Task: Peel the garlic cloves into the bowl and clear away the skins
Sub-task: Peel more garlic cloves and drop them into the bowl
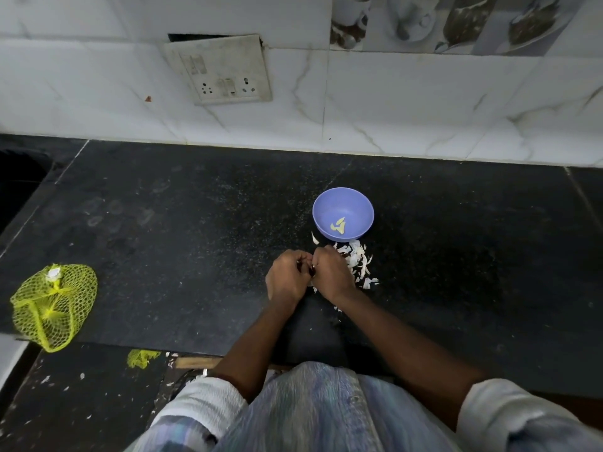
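— What's the person wearing?
— Lt sleeves (208,406) rolled up past the elbows, forearms showing bare — plus a crinkly blue-purple striped garment (313,409) hanging down the front.

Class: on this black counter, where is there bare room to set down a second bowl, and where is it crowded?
Bare: the wide stretch between the yellow net bag and the left hand, and right of the garlic skins. Crowded: between the blue bowl and both hands, right hand included.
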